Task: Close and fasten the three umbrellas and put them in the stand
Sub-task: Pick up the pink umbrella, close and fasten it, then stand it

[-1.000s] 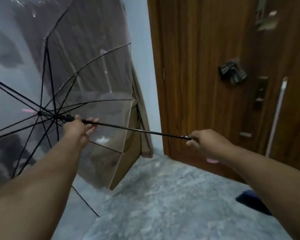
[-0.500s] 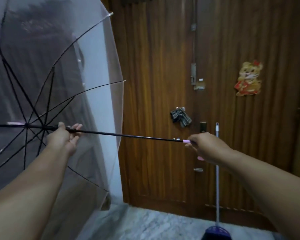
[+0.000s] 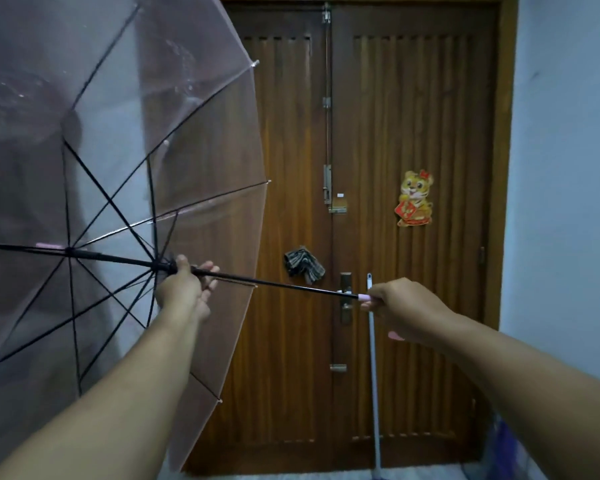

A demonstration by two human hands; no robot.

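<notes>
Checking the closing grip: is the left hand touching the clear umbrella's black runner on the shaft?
Touching. The head view shows the left hand with its thumb laid against the black runner and fingers under the shaft.

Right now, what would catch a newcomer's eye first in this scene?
The big open transparent pink-tinted umbrella fills the left side, its black shaft held level: the left hand at the runner, the right hand gripping the pink handle. Behind stands a dark brown wooden double door, with a yellow cartoon tiger sticker on its right leaf.
</notes>
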